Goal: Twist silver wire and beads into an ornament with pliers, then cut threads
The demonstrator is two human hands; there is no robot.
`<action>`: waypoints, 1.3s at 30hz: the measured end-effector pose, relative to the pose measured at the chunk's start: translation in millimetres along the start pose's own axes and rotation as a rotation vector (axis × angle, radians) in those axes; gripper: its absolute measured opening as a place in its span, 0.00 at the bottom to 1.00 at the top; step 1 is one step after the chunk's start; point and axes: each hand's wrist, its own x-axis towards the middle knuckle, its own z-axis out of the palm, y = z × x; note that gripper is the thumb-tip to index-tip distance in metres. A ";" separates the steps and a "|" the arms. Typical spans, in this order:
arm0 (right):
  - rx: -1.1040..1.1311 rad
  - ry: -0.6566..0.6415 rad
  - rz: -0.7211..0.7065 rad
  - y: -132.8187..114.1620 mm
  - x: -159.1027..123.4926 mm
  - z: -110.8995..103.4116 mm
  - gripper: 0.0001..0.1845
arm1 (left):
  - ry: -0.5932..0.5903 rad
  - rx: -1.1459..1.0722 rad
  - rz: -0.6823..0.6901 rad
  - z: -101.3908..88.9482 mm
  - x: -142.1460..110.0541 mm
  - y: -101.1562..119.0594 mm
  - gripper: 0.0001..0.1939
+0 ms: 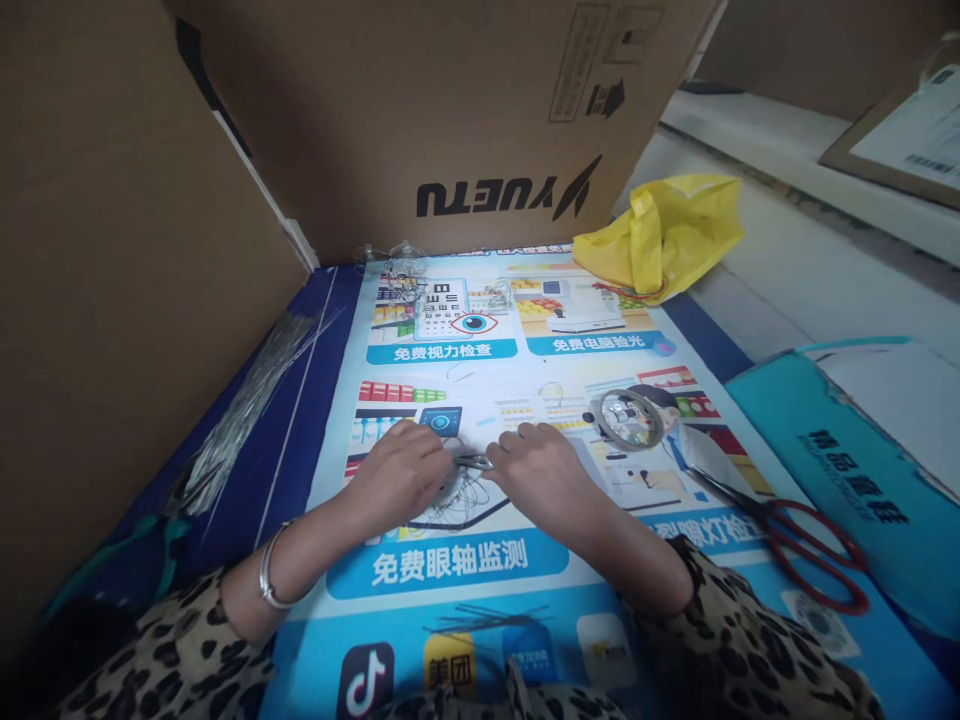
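Side by side over the printed sheet, my left hand (405, 470) and my right hand (536, 470) are both closed, knuckles up. Between them stretches a short silvery piece that looks like wire (474, 461), its ends hidden in my fingers. Just below lies a loose tangle of thin wire (457, 505). A round clear dish (630, 418) with small shiny bits rests to the right of my right hand. Red-handled scissors (795, 540) lie further right, blades toward the dish.
Long straight wires (255, 410) and teal-handled pliers (157, 540) lie at left. Dark wire pieces (495, 617) are near my body. Wire coils (405, 270) sit at the back, before a cardboard box (450, 120). A yellow bag (667, 240) and teal box (847, 470) stand right.
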 end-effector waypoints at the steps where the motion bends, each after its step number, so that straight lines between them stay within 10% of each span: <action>1: 0.003 -0.002 0.003 -0.1 -0.4 -0.7 0.09 | -0.006 -0.008 -0.006 0.0 -0.5 -0.5 0.12; 39: -0.036 -0.078 0.018 -5.1 -0.3 -6.3 0.05 | -0.123 -0.075 -0.018 -13.8 -1.1 -13.4 0.08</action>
